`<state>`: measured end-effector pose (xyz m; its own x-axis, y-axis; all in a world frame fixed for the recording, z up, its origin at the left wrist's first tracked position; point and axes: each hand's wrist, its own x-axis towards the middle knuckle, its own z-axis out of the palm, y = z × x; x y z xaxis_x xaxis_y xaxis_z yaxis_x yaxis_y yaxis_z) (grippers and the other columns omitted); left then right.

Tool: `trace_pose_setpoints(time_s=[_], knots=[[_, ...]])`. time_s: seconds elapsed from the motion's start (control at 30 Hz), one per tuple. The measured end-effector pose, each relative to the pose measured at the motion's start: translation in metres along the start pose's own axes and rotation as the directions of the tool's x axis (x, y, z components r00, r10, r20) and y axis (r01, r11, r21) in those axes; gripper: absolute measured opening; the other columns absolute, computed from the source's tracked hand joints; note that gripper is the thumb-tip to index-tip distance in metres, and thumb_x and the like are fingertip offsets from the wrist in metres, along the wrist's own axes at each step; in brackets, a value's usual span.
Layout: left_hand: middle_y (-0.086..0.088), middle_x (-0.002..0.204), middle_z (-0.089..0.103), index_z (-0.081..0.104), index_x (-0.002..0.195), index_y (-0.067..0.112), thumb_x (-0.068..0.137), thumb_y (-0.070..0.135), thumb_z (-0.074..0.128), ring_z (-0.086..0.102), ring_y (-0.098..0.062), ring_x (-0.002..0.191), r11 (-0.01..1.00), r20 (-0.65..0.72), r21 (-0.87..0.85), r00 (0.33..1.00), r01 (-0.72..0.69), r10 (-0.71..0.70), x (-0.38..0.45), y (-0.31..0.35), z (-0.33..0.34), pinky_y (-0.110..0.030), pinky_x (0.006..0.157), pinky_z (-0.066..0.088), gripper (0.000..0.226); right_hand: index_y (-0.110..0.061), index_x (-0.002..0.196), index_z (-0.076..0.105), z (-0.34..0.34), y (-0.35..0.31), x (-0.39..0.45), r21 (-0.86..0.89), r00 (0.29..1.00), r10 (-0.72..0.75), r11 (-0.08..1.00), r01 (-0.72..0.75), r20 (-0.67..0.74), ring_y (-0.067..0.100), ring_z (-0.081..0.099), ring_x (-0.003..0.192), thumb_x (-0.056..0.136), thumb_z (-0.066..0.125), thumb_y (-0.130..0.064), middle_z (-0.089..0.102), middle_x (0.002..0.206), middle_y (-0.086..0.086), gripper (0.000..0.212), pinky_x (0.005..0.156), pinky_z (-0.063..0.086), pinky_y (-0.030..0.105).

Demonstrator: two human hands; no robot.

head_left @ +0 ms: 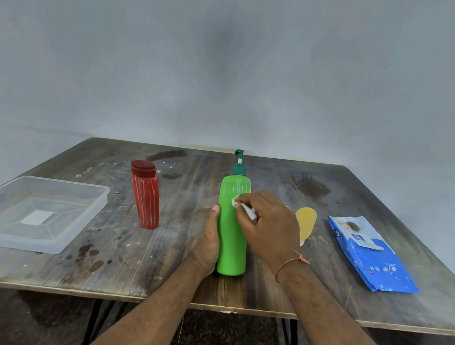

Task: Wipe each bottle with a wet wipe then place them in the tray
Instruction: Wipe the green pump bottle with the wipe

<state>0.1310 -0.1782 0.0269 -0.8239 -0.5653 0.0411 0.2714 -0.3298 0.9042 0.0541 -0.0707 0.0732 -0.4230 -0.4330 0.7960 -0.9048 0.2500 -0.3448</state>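
While the green pump bottle (233, 229) stands upright on the table (264, 294), a little in from the middle of the near edge, both hands are on it. Left hand (209, 240): laid against the bottle's left side, palm to the plastic, thumb pointing up along the wall; the fingers pass behind the bottle and are hidden, so it appears to grip the body, steadying it. Right hand (267, 221): fingers curled, pinching a small wad of white wet wipe (245, 206) and pressing it to the upper front of the bottle, just below the shoulder. An orange thread is tied round the right wrist. Dark green pump head, nozzle turned left.

Red bottle (145, 194): upright, slightly tilted, white streaks down its body, darker red cap; stands left of the green bottle, apart from it. Yellow bottle (305, 224): behind the right hand, partly hidden; its base cannot be seen.

Clear plastic tray (53, 244): at the left edge of the table, nothing in it but a white patch at the bottom. Blue pack of wipes (372, 255): lying flat near the right edge.

Table top worn, stained, paint-flecked.
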Motion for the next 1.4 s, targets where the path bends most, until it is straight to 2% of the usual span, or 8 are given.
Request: trace_pose_setpoints(time_s=[0.07,0.23,0.4,0.5,0.6,0.77,1.2,1.4], knots=[[-0.018,0.105,0.079,0.08,0.108,0.02,0.111,0.048,0.018,0.076,-0.026,0.091,1.0,-0.007,0.011,1.0,0.009,-0.009,-0.001,0.001,-0.002,-0.041,0.082,0.061,0.068,-0.032,0.096,0.079,-0.001,-0.001,-0.004,-0.044,0.999,-0.029,0.999,0.031,0.04,0.006,0.063,0.074,0.091,0.073,-0.034,0.073,0.092,-0.014,0.009,0.062,0.034,0.012],[-0.021,0.092,0.077,0.085,0.096,0.018,0.11,0.049,0.021,0.075,-0.027,0.077,1.0,-0.027,-0.002,0.999,0.026,-0.026,-0.003,0.001,-0.006,-0.038,0.071,0.06,0.072,-0.032,0.1,0.079,-0.001,0.0,0.002,-0.03,0.999,0.027,0.999,-0.028,-0.02,0.01,0.067,0.077,0.095,0.067,-0.037,0.073,0.096,-0.013,0.014,0.063,0.054,0.032],[-0.033,0.101,0.071,0.076,0.114,0.004,0.106,0.052,0.025,0.071,-0.039,0.077,0.994,0.011,-0.082,0.998,0.067,-0.067,-0.008,0.009,-0.025,-0.046,0.074,0.059,0.071,-0.032,0.096,0.081,0.001,-0.006,-0.003,-0.056,0.997,-0.056,0.997,0.06,0.056,0.008,0.067,0.077,0.091,0.073,-0.033,0.074,0.092,-0.015,0.009,0.064,0.043,0.021],[-0.031,0.092,0.067,0.074,0.111,-0.001,0.099,0.073,0.025,0.066,-0.037,0.07,0.986,0.099,-0.097,0.987,0.136,-0.126,-0.011,0.011,-0.029,-0.045,0.072,0.057,0.09,-0.029,0.1,0.081,0.007,-0.005,-0.001,-0.026,1.0,0.017,1.0,-0.016,0.023,0.01,0.069,0.079,0.093,0.068,-0.034,0.075,0.095,-0.013,0.016,0.066,0.047,0.022],[-0.03,0.091,0.066,0.074,0.114,0.001,0.087,0.09,0.025,0.065,-0.036,0.072,0.982,0.132,-0.099,0.98,0.161,-0.148,-0.012,0.008,-0.031,-0.047,0.076,0.056,0.105,-0.026,0.105,0.081,0.012,-0.01,-0.004,0.068,0.999,-0.01,0.998,0.007,0.041,0.011,0.07,0.085,0.097,0.064,-0.035,0.076,0.1,-0.012,0.021,0.071,0.058,0.033],[-0.029,0.091,0.066,0.069,0.125,0.0,0.088,0.091,0.022,0.064,-0.034,0.069,0.987,0.174,-0.07,0.976,0.142,-0.128,-0.008,0.004,-0.032,-0.045,0.074,0.055,0.109,-0.026,0.101,0.082,0.006,-0.008,-0.008,0.066,1.0,-0.014,0.998,0.014,0.01,0.007,0.069,0.085,0.094,0.068,-0.032,0.077,0.097,-0.013,0.017,0.071,0.059,0.032],[-0.025,0.087,0.066,0.072,0.11,0.0,0.087,0.089,0.023,0.064,-0.032,0.063,0.981,0.217,-0.076,0.963,0.178,-0.158,-0.01,0.007,-0.031,-0.041,0.067,0.056,0.104,-0.024,0.1,0.083,0.009,-0.01,0.0,0.095,0.999,0.017,0.995,-0.013,-0.035,0.009,0.07,0.083,0.094,0.069,-0.034,0.077,0.096,-0.011,0.017,0.071,0.059,0.036],[-0.024,0.086,0.066,0.077,0.109,0.007,0.088,0.089,0.021,0.064,-0.032,0.061,0.977,0.228,-0.104,0.961,0.185,-0.158,-0.011,0.01,-0.03,-0.042,0.067,0.055,0.102,-0.028,0.103,0.084,0.012,-0.009,-0.005,0.147,1.0,-0.016,0.989,0.013,0.023,0.013,0.072,0.086,0.095,0.068,-0.037,0.076,0.099,-0.013,0.02,0.071,0.06,0.039]])
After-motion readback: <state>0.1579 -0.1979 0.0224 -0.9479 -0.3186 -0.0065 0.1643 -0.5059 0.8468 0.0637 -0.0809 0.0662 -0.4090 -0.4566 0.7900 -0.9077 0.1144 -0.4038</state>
